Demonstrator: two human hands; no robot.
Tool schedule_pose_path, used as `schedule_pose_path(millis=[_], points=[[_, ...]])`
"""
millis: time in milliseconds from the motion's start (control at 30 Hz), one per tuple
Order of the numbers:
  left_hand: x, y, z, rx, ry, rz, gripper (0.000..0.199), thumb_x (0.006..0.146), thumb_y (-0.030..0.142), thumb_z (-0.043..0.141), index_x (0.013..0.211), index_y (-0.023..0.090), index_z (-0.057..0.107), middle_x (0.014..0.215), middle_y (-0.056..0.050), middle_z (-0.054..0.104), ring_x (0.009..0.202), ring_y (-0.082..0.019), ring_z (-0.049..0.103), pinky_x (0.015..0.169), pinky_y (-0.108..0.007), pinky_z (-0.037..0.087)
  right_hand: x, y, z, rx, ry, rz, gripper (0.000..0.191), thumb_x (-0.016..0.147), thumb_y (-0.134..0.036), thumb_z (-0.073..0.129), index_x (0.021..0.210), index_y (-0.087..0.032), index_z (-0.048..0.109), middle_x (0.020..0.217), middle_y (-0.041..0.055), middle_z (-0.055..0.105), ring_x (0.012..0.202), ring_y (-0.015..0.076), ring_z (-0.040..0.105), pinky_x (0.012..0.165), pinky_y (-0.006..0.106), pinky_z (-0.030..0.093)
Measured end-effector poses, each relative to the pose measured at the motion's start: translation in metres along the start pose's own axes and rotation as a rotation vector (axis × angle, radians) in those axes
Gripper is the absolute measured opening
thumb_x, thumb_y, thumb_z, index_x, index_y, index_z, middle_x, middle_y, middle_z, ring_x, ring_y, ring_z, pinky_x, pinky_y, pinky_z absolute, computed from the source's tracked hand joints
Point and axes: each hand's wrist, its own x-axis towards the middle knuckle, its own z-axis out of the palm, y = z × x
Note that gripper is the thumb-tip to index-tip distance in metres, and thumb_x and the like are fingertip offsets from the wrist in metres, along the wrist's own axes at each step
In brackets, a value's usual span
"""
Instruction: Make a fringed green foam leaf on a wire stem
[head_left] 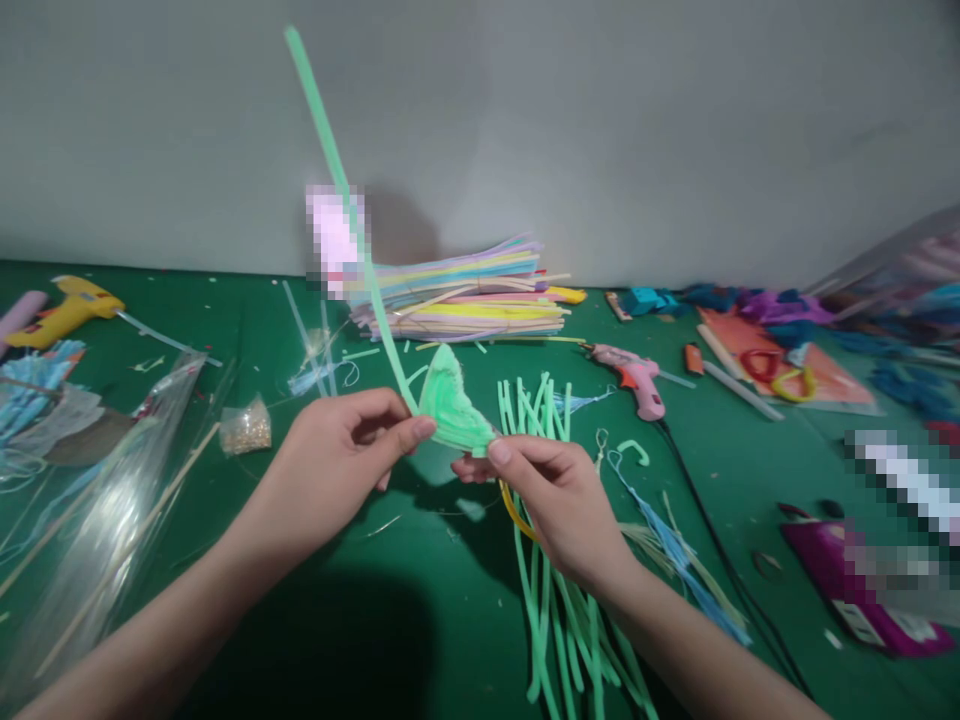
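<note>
A green coiled piece (pixel 450 405), roughly triangular, is held up between my two hands. My left hand (pixel 345 450) pinches its left corner, where a long green fuzzy stem (pixel 322 125) rises up and to the left. At the piece's lower right corner, my right hand (pixel 555 490) grips it between thumb and fingers. A yellow-orange loop (pixel 517 512) shows beside the right hand's fingers; whether the hand holds it too, I cannot tell. Under and beyond my right hand lies a spread of green stems (pixel 536 620) on the green table.
Bundled pastel stems (pixel 465 300) lie by the wall. A pink glue gun (pixel 630 375) with a black cord is at the right, a yellow glue gun (pixel 67 310) at far left. Also there are a bead bag (pixel 246 428), clear plastic sleeves (pixel 127 520) and a magenta packet (pixel 855 590).
</note>
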Motion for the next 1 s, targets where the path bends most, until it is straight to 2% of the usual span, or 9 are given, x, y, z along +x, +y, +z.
schedule_pose_path(millis=[167, 333, 533, 633, 733, 833, 933, 1000], points=[[-0.001, 0.002, 0.002, -0.118, -0.058, -0.091, 0.036, 0.086, 0.048, 0.064, 0.065, 0.019, 0.063, 0.043, 0.006, 0.05, 0.038, -0.008, 0.041, 0.039, -0.019, 0.031, -0.004, -0.008, 0.004, -0.198, 0.09, -0.073, 0.02, 0.087, -0.041, 0.068, 0.079, -0.025, 0.077, 0.077, 0.0029, 0.078, 0.072, 0.0174, 0.073, 0.072, 0.032, 0.059], [-0.001, 0.002, 0.005, -0.206, -0.103, -0.134, 0.04, 0.09, 0.052, 0.057, 0.069, 0.018, 0.064, 0.047, 0.005, 0.053, 0.04, -0.008, 0.045, 0.039, -0.018, 0.033, -0.005, -0.014, 0.006, -0.322, 0.214, -0.16, 0.023, 0.088, -0.041, 0.066, 0.076, -0.024, 0.076, 0.075, 0.0029, 0.077, 0.069, 0.0173, 0.072, 0.065, 0.029, 0.057], [-0.003, 0.002, 0.003, -0.146, -0.099, -0.077, 0.037, 0.088, 0.048, 0.061, 0.069, 0.018, 0.068, 0.045, 0.005, 0.05, 0.041, -0.008, 0.041, 0.04, -0.019, 0.03, 0.0, -0.021, -0.001, -0.274, 0.074, -0.054, 0.018, 0.079, -0.04, 0.074, 0.075, -0.022, 0.077, 0.074, 0.0033, 0.078, 0.071, 0.0193, 0.074, 0.069, 0.032, 0.059], [-0.004, 0.002, 0.001, -0.209, -0.148, -0.081, 0.039, 0.091, 0.05, 0.056, 0.071, 0.019, 0.069, 0.048, 0.003, 0.055, 0.041, -0.009, 0.044, 0.042, -0.02, 0.033, 0.002, -0.021, -0.004, -0.259, 0.072, -0.072, 0.018, 0.08, -0.039, 0.074, 0.072, -0.023, 0.076, 0.072, 0.0021, 0.077, 0.07, 0.0179, 0.073, 0.069, 0.031, 0.059], [-0.003, 0.001, 0.0, -0.151, -0.125, -0.065, 0.041, 0.093, 0.052, 0.052, 0.072, 0.02, 0.069, 0.048, 0.004, 0.053, 0.043, -0.01, 0.043, 0.043, -0.021, 0.033, 0.003, -0.021, -0.006, -0.319, 0.06, -0.074, 0.019, 0.081, -0.04, 0.073, 0.072, -0.023, 0.075, 0.072, 0.0025, 0.077, 0.069, 0.0178, 0.071, 0.066, 0.03, 0.057], [0.0, -0.002, 0.001, 0.063, -0.102, 0.005, 0.038, 0.093, 0.048, 0.052, 0.072, 0.021, 0.067, 0.054, 0.004, 0.055, 0.05, -0.011, 0.047, 0.049, -0.023, 0.034, 0.005, -0.023, -0.011, -0.401, 0.051, -0.122, 0.02, 0.084, -0.042, 0.069, 0.089, -0.023, 0.075, 0.09, 0.0044, 0.077, 0.082, 0.0191, 0.072, 0.075, 0.033, 0.057], [0.002, -0.004, 0.005, 0.231, -0.252, 0.087, 0.033, 0.095, 0.041, 0.049, 0.079, 0.021, 0.068, 0.075, 0.002, 0.067, 0.066, -0.014, 0.057, 0.06, -0.025, 0.039, 0.008, -0.029, -0.019, -0.437, 0.148, -0.254, 0.032, 0.089, -0.041, 0.065, 0.116, -0.025, 0.066, 0.112, 0.0061, 0.072, 0.099, 0.0199, 0.068, 0.086, 0.036, 0.055], [0.001, -0.006, 0.009, 0.298, -0.372, 0.136, 0.032, 0.097, 0.037, 0.045, 0.082, 0.021, 0.069, 0.082, 0.0, 0.07, 0.073, -0.016, 0.059, 0.066, -0.027, 0.04, 0.009, -0.034, -0.025, -0.464, 0.2, -0.332, 0.036, 0.092, -0.039, 0.061, 0.124, -0.025, 0.059, 0.116, 0.0071, 0.069, 0.102, 0.02, 0.066, 0.086, 0.036, 0.054]])
